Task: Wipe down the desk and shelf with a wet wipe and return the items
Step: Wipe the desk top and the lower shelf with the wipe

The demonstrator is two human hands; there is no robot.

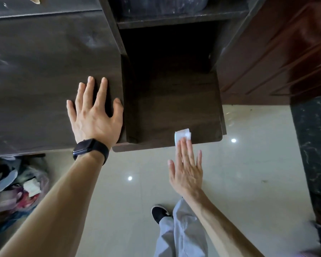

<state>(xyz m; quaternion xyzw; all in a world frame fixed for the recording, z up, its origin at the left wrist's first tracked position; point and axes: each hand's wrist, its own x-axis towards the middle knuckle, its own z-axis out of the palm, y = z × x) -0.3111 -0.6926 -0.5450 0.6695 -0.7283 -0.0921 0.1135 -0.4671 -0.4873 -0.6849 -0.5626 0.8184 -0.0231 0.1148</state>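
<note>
My left hand [95, 112] lies flat with spread fingers on the dark wooden desk top [35, 80], close to its right edge; a black watch sits on that wrist. To the right, lower down, is a dark shelf board [174, 101] inside an open compartment. My right hand [186, 167] has straight fingers and its fingertips press a folded white wet wipe [183, 135] onto the shelf's front edge. Part of the wipe is hidden under the fingers.
An upper shelf [174, 19] holds a dark plastic-wrapped bundle. A reddish wooden door [278, 52] stands to the right, with a black marble strip [311, 145] below it. Bags and clutter [19, 186] sit under the desk at left. Glossy tile floor [248, 182] lies below.
</note>
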